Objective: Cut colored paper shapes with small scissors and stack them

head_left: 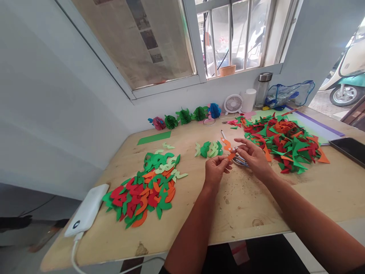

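An orange paper cutout (226, 144) with a wavy outline is held between my two hands over the middle of the table. My left hand (216, 170) pinches its lower end between thumb and fingertips. The fingers of my right hand (252, 156) touch its right side, near small white marks. Under my right hand lie scissors (240, 161), partly hidden. Just behind, a white pen (223, 134) rests on the wood. Dark green and pale green cutouts (205, 149) stand or lie in a small row left of the orange piece.
Green, red and orange cutouts (154, 180) are heaped at left, paper scraps (282, 139) at right. A power bank (87, 210) lies at the left edge, a phone (349, 149) at the right. Paper ornaments (184, 116), a small fan (233, 103) and a bottle (262, 91) line the wall.
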Motion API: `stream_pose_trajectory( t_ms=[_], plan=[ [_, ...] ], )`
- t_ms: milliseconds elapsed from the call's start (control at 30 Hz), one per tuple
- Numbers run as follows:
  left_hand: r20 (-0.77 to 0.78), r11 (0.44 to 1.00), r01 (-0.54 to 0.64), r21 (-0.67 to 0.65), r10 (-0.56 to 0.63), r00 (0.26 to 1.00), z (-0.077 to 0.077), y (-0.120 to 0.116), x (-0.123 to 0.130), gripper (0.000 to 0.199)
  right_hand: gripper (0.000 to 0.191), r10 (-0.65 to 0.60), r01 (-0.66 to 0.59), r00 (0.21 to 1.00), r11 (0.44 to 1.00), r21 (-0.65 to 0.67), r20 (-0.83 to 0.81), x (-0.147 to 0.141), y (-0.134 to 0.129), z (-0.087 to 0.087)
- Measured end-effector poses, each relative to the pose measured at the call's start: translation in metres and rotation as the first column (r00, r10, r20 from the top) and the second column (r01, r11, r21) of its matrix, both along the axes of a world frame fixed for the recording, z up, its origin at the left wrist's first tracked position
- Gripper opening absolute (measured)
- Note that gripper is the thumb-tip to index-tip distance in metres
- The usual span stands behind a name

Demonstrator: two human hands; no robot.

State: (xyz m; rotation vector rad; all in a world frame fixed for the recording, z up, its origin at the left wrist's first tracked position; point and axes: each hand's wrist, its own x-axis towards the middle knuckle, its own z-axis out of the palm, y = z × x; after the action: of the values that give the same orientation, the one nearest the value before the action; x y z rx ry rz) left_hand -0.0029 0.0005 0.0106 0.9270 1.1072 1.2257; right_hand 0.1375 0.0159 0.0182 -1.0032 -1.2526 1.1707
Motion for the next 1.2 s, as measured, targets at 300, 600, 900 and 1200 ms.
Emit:
stream_pose_trajectory(
  t_ms=[300,600,900,1200],
  plan=[
    [-0.003,0.998,-0.054,0.010,0.054,0.999,-0.002,0.002,-0.002,0.028,0.043,0.019,-0.021,0.996,1.000,0.016,0.087,0.002,0.001,-0.004],
    [-0.121,0.989,-0.070,0.134,0.087,0.989,-0.005,0.002,-0.001,0.016,0.036,0.022,-0.085,0.935,0.983,0.162,0.353,-0.004,-0.002,-0.005],
    [-0.201,0.975,-0.053,0.215,0.097,0.975,-0.011,0.005,-0.002,0.016,0.033,-0.009,-0.087,0.901,0.976,0.200,0.433,-0.003,0.002,-0.012],
    [-0.170,0.986,-0.021,0.164,0.049,0.984,-0.007,0.004,-0.004,0.012,0.010,-0.075,-0.041,0.848,0.978,0.207,0.525,-0.001,0.003,-0.012]
  ],
)
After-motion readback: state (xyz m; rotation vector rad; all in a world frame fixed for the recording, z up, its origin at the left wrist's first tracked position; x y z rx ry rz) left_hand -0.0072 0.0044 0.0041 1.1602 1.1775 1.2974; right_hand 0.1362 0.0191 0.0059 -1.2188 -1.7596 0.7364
